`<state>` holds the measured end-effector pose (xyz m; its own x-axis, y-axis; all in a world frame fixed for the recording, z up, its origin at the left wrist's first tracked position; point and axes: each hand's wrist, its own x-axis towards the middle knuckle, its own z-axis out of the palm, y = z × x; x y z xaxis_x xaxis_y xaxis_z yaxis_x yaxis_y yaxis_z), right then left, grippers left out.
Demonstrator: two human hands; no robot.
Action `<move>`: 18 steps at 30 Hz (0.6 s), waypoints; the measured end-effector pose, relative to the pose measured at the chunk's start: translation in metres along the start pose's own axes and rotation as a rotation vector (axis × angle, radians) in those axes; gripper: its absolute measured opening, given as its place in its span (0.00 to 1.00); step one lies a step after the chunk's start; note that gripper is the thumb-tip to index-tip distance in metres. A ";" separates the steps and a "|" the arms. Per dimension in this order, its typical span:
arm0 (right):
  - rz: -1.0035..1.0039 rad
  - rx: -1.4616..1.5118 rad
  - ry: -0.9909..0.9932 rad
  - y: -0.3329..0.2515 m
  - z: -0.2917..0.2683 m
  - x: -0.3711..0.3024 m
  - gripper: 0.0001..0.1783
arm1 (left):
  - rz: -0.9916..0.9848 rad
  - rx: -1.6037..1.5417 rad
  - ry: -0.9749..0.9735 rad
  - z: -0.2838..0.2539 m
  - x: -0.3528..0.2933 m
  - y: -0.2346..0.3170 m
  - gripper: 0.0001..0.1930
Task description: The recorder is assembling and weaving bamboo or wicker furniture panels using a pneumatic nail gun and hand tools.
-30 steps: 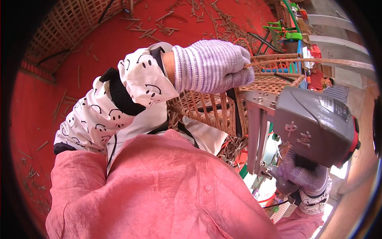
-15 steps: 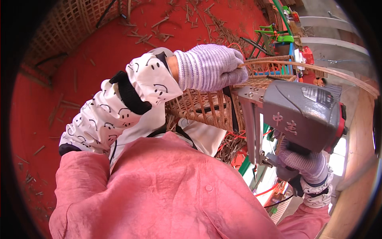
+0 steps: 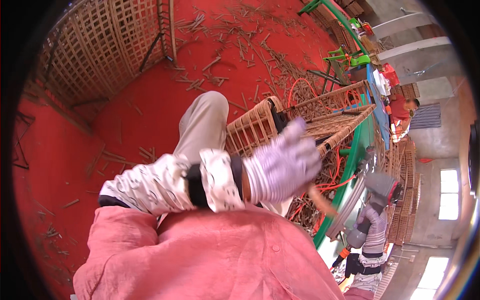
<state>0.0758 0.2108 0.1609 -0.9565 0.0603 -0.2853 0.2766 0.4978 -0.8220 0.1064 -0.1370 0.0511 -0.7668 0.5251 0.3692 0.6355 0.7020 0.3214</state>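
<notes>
My left hand (image 3: 285,165), in a lilac striped glove, is smeared by motion above the near part of a brown wicker frame (image 3: 252,125) with black bars. A blurred tan strip (image 3: 321,201) comes out from under its fingers. Whether the fingers grip it cannot be seen. Farther right, my right hand (image 3: 375,220), gloved alike, is wrapped round the handle of a grey air nail gun (image 3: 377,187). An orange hose fitting shows below that handle. The wicker frame leans beside my knee (image 3: 207,112), and part of it is hidden behind my left hand.
A large lattice wicker panel (image 3: 107,60) stands at the far left. Cane offcuts (image 3: 245,50) litter the red floor. A green-edged bench (image 3: 362,142) with red hoses (image 3: 336,187) runs along the right. Another person (image 3: 402,111) is at the far right.
My left hand has dropped toward me, and the long cane strip no longer stretches to the right from it. The nail gun has moved down and away from the wicker frame with my right hand.
</notes>
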 end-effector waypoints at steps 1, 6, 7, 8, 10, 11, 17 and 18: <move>0.025 -0.025 0.069 0.018 -0.012 0.005 0.09 | 0.092 0.199 0.480 0.013 -0.003 0.008 0.19; 0.102 -0.153 0.216 0.107 -0.075 0.004 0.20 | 0.037 0.114 0.554 0.030 -0.008 0.008 0.22; 0.086 -0.242 0.224 0.127 -0.086 0.002 0.29 | 0.034 0.214 0.535 0.027 -0.008 0.004 0.22; 0.209 -0.387 0.306 0.143 -0.101 -0.006 0.32 | 0.024 0.225 0.499 0.024 -0.006 0.002 0.21; 0.113 -0.698 0.493 0.183 -0.113 -0.004 0.24 | 0.058 0.330 0.449 0.015 -0.001 0.000 0.14; 0.161 -0.679 0.580 0.197 -0.119 -0.002 0.26 | 0.069 0.337 0.436 0.014 0.002 -0.001 0.16; 0.757 -0.673 0.571 0.232 -0.137 0.005 0.39 | 0.113 0.398 0.415 0.022 0.010 -0.006 0.14; 0.725 -0.641 0.577 0.233 -0.139 0.009 0.39 | 0.112 0.441 0.409 0.025 0.008 -0.006 0.14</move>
<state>0.1189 0.4476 0.0353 -0.5348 0.8243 -0.1858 0.8449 0.5251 -0.1021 0.0942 -0.1255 0.0306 -0.5447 0.4415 0.7130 0.5463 0.8318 -0.0977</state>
